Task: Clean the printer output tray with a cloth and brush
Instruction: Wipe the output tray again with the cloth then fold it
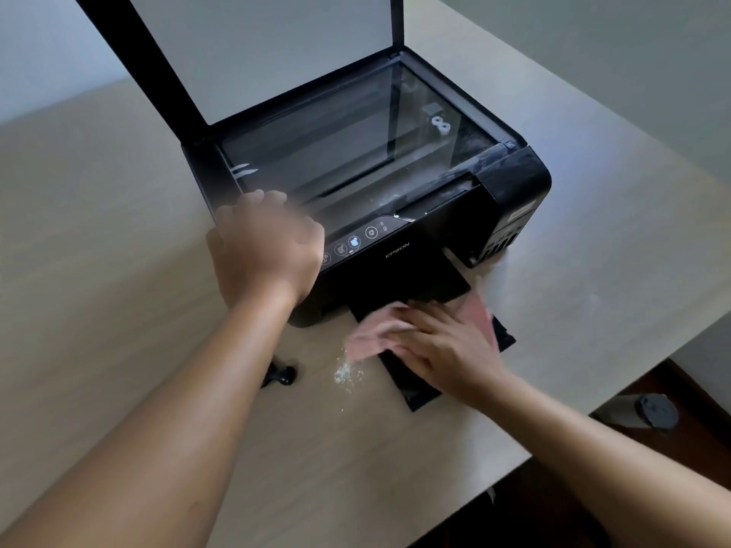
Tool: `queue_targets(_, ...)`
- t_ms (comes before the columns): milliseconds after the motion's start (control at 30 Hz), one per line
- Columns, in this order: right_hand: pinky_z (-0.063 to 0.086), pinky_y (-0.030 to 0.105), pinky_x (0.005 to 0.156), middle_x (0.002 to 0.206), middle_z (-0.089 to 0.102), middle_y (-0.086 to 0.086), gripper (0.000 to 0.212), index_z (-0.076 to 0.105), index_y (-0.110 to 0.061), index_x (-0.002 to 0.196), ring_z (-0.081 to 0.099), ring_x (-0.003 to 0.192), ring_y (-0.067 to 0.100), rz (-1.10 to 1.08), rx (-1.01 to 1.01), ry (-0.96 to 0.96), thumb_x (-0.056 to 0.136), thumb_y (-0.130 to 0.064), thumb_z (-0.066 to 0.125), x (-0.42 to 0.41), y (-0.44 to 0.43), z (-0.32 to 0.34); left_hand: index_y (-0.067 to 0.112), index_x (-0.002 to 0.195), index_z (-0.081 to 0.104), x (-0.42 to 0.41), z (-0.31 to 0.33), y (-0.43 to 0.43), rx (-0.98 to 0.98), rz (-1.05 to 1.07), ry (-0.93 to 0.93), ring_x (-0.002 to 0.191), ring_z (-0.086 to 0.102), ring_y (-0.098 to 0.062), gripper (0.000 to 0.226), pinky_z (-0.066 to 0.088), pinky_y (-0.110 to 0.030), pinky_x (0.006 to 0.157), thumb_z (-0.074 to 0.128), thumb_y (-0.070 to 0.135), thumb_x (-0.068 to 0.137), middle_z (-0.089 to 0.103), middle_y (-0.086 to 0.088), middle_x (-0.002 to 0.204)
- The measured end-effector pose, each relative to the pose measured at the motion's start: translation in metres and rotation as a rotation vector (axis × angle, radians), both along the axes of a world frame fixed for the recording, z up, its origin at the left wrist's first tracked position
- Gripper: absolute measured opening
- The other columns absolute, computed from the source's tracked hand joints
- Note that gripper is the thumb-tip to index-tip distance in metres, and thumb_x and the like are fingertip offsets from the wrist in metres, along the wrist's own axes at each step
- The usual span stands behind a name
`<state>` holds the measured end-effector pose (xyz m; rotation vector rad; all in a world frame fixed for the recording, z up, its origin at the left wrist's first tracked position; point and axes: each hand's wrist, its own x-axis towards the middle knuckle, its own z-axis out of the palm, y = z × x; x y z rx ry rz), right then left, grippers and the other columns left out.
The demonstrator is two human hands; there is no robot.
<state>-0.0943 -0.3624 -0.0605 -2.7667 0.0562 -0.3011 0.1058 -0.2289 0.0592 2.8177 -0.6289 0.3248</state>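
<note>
Right hand (445,350), fingers flat, presses a pink cloth (368,340) on the tray (407,389). Left hand (265,247) curls round the front-left corner of the printer (435,231). A brush (283,375) lies on the table (118,231) nearby.

Black output tray (411,385) drawn out flat from printer (395,257) front, over table (118,231); crumpled pink cloth (368,342) on top; black brush (283,375) on table, left of tray.

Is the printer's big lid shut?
No, the lid stands raised, leaving the scanner glass uncovered.
</note>
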Motion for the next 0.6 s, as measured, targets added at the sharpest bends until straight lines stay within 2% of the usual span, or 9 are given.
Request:
queue_targets(33,0.044,0.037,0.098,0.127,0.061,0.000,0.026,0.062,-0.027,0.120,0.056,0.120,0.026,-0.083,0.019,0.014,0.098,-0.033,0.052,-0.009,-0.009,0.000,0.022,0.122,0.056,0.000,-0.001,0.000,-0.002,0.002,-0.004,0.119,0.041,-0.034,0.051,0.032,-0.044,0.097,0.038,0.051,0.084,0.051,-0.005,0.134)
queue_targets(100,0.048,0.041,0.083,0.107,0.064,0.010,0.024,0.062,-0.014,0.115,0.061,0.098,0.033,-0.434,0.088,0.023,0.094,-0.025,0.057,-0.002,-0.018,0.001,0.023,0.121,0.056,0.002,-0.002,0.000,-0.009,0.002,-0.011,0.119,0.041,-0.034,0.050,0.032,-0.044,0.096,0.038,0.051,0.084,0.052,-0.004,0.134)
queue_targets(167,0.048,0.043,0.080,0.101,0.063,0.015,0.031,0.057,-0.009,0.119,0.060,0.091,0.035,-0.649,0.106,0.046,0.089,-0.015,0.058,0.031,-0.007,0.005,0.023,0.122,0.056,0.002,-0.002,-0.001,-0.011,0.000,-0.010,0.119,0.041,-0.034,0.051,0.032,-0.044,0.096,0.037,0.052,0.084,0.052,-0.004,0.134)
queue_targets(200,0.048,0.042,0.084,0.105,0.063,0.013,0.038,0.053,-0.011,0.125,0.060,0.094,0.032,-0.619,0.084,0.069,0.088,-0.012,0.055,0.046,0.006,0.009,0.023,0.122,0.055,0.002,-0.003,-0.001,-0.006,0.003,-0.012,0.119,0.041,-0.034,0.051,0.032,-0.044,0.097,0.038,0.052,0.084,0.051,-0.004,0.135)
queue_targets(267,0.048,0.040,0.090,0.117,0.064,0.007,0.044,0.055,-0.016,0.130,0.059,0.107,0.027,-0.381,0.014,0.042,0.086,-0.011,0.052,0.053,0.027,0.013,0.024,0.122,0.055,0.003,-0.004,-0.001,0.002,0.007,-0.010,0.120,0.041,-0.034,0.050,0.032,-0.044,0.097,0.038,0.052,0.085,0.051,-0.003,0.135)
queue_targets(400,0.047,0.036,0.101,0.133,0.061,-0.001,0.031,0.065,-0.020,0.123,0.055,0.125,0.022,0.105,-0.020,-0.026,0.092,-0.021,0.059,-0.014,0.014,0.005,0.024,0.122,0.055,0.001,-0.002,-0.001,0.004,0.002,0.007,0.120,0.041,-0.033,0.049,0.032,-0.044,0.097,0.039,0.052,0.086,0.051,-0.003,0.135)
queue_targets(467,0.054,0.043,0.091,0.127,0.064,0.007,0.031,0.066,-0.013,0.119,0.059,0.119,0.027,0.018,-0.016,-0.014,0.091,-0.026,0.066,-0.041,-0.007,0.003,0.023,0.121,0.055,0.001,-0.002,-0.001,0.000,0.004,0.001,0.119,0.041,-0.033,0.048,0.032,-0.044,0.097,0.039,0.052,0.086,0.051,-0.003,0.134)
queue_targets(533,0.056,0.046,0.072,0.110,0.066,0.015,0.035,0.064,-0.006,0.115,0.066,0.099,0.036,-0.286,0.006,-0.006,0.083,-0.017,0.074,-0.033,-0.018,0.004,0.023,0.120,0.055,0.002,-0.002,-0.001,-0.007,0.003,-0.006,0.118,0.041,-0.034,0.048,0.033,-0.044,0.096,0.040,0.051,0.085,0.052,-0.003,0.133)
queue_targets(600,0.050,0.042,0.076,0.102,0.066,0.015,0.034,0.062,-0.004,0.114,0.064,0.093,0.036,-0.473,0.051,-0.008,0.082,-0.011,0.070,0.004,-0.011,0.010,0.023,0.120,0.055,0.003,-0.003,-0.001,-0.007,-0.003,-0.008,0.118,0.041,-0.034,0.048,0.032,-0.044,0.096,0.039,0.052,0.085,0.052,-0.003,0.133)
